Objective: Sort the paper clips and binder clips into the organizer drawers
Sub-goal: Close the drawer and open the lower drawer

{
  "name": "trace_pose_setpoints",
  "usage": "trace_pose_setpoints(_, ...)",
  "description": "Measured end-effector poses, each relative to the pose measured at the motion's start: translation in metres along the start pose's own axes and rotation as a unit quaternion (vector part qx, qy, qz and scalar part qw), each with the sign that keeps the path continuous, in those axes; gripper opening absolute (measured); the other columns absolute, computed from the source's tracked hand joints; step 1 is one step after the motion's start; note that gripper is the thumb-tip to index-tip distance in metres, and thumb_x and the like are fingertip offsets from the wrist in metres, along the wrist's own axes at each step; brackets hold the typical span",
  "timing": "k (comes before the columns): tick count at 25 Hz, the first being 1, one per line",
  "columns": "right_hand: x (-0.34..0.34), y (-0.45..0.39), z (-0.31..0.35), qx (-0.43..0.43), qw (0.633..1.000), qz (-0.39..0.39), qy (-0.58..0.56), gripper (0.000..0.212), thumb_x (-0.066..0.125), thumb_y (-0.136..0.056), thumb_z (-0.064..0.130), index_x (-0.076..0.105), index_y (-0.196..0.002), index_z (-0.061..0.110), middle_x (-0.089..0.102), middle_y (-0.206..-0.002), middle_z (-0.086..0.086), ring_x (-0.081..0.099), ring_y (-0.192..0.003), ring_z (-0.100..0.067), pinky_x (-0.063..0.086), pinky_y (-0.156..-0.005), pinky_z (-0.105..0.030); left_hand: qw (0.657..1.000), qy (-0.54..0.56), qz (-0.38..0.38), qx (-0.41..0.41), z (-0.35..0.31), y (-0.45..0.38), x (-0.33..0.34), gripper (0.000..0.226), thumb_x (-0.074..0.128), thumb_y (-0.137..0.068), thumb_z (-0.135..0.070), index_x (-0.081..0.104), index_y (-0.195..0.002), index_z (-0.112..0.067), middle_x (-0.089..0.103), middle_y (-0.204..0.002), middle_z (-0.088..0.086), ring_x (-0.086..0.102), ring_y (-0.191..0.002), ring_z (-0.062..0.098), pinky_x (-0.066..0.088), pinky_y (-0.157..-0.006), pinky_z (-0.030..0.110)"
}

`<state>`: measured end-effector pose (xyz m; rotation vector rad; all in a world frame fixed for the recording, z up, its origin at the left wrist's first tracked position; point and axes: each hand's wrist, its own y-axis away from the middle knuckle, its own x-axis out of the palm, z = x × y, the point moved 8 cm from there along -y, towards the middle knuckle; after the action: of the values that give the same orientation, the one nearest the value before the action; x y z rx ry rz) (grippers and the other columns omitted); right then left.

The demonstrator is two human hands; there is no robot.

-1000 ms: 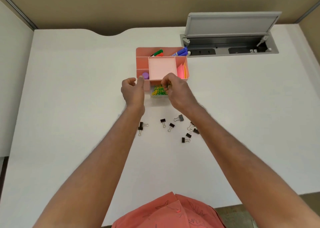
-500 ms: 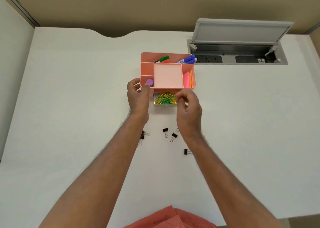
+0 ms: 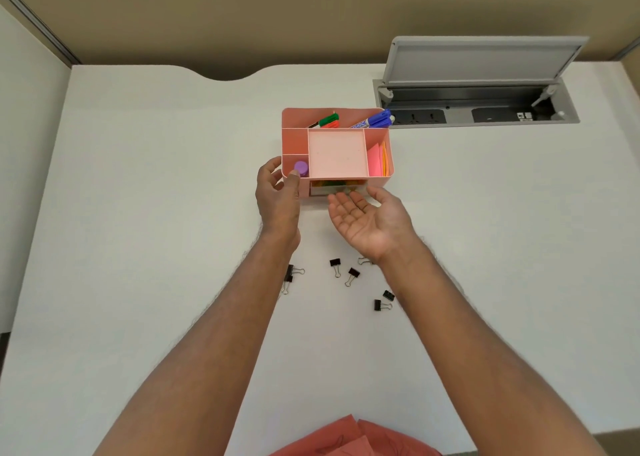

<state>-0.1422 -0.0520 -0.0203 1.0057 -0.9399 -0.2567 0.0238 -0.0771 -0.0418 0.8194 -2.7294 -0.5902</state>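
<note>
A pink desk organizer (image 3: 379,178) stands on the white desk. Its clear front drawer (image 3: 332,189) holds coloured paper clips and sticks out only a little. My left hand (image 3: 277,195) grips the organizer's front left corner, thumb on the rim. In front of the drawer my right hand (image 3: 367,220) lies open, palm up, with straight fingers pointing at the drawer front. Several black binder clips (image 3: 352,275) are scattered on the desk nearer me, some partly hidden by my forearms.
The organizer's top holds markers (image 3: 375,120), a purple cap (image 3: 301,168) and pink sticky notes (image 3: 375,159). An open grey power-socket hatch (image 3: 478,109) is set in the desk at the back right. White partition walls stand to the left.
The drawer with paper clips has slid back into the organizer. My right hand has turned palm up and opened in front of it. My left hand stays on the corner.
</note>
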Motion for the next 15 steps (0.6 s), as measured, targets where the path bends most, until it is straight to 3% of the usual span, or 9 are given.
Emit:
trace_pose_setpoints(6, 0.001, -0.011, 0.002, -0.014, 0.999, 0.005, 0.042, 0.033, 0.047, -0.104, 0.025, 0.058, -0.127, 0.004, 0.066, -0.129, -0.014, 0.067, -0.114, -0.032, 0.054, -0.095, -0.042, 1.000, -0.006, -0.005, -0.005, 0.000, 0.000, -0.001, 0.029, 0.069, -0.092, -0.020, 0.062, -0.113, -0.039, 0.071, -0.119, -0.003, 0.068, -0.112, 0.017, 0.057, -0.088, 0.030)
trace_pose_setpoints(8, -0.010, -0.014, 0.005, -0.073, 0.983, -0.018, 0.168, 0.032, 0.049, -0.103, 0.024, 0.059, -0.131, 0.012, 0.068, -0.127, -0.008, 0.069, -0.109, -0.027, 0.056, -0.090, -0.038, 1.000, -0.004, -0.003, -0.005, 0.000, -0.001, -0.001, 0.030, 0.069, -0.091, -0.020, 0.062, -0.111, -0.040, 0.071, -0.119, -0.003, 0.068, -0.113, 0.018, 0.057, -0.091, 0.033)
trace_pose_setpoints(9, -0.015, -0.013, 0.010, -0.127, 0.949, -0.041, 0.287, 0.033, 0.050, -0.102, 0.023, 0.059, -0.133, 0.017, 0.068, -0.125, -0.004, 0.069, -0.107, -0.023, 0.056, -0.088, -0.036, 1.000, -0.005, -0.002, -0.006, -0.001, -0.001, -0.001, 0.030, 0.069, -0.091, -0.020, 0.062, -0.110, -0.041, 0.072, -0.119, -0.003, 0.068, -0.113, 0.018, 0.057, -0.094, 0.035)
trace_pose_setpoints(10, -0.017, -0.011, 0.014, -0.185, 0.889, -0.058, 0.414, 0.036, 0.050, -0.102, 0.023, 0.056, -0.137, 0.023, 0.066, -0.124, 0.000, 0.067, -0.105, -0.019, 0.054, -0.086, -0.032, 1.000, -0.007, -0.003, -0.007, -0.001, 0.000, -0.001, 0.029, 0.069, -0.091, -0.020, 0.062, -0.109, -0.042, 0.072, -0.119, -0.004, 0.068, -0.113, 0.018, 0.057, -0.096, 0.036)
trace_pose_setpoints(12, -0.015, -0.009, 0.014, -0.276, 0.737, -0.059, 0.615, 0.048, 0.049, -0.100, 0.022, 0.044, -0.147, 0.033, 0.057, -0.127, 0.005, 0.062, -0.103, -0.012, 0.052, -0.083, -0.030, 1.000, -0.008, -0.003, -0.006, -0.002, 0.000, -0.001, 0.028, 0.069, -0.090, -0.021, 0.062, -0.108, -0.043, 0.072, -0.119, -0.003, 0.068, -0.114, 0.018, 0.057, -0.098, 0.039)
trace_pose_setpoints(15, -0.010, -0.011, 0.001, -0.334, 0.551, -0.035, 0.763, 0.065, 0.051, -0.099, 0.025, 0.024, -0.156, 0.035, 0.042, -0.142, 0.003, 0.054, -0.115, -0.017, 0.054, -0.088, -0.039, 1.000, -0.007, 0.003, 0.000, -0.003, 0.002, 0.000, 0.029, 0.068, -0.090, -0.022, 0.061, -0.110, -0.042, 0.071, -0.121, -0.002, 0.067, -0.115, 0.019, 0.057, -0.098, 0.039)
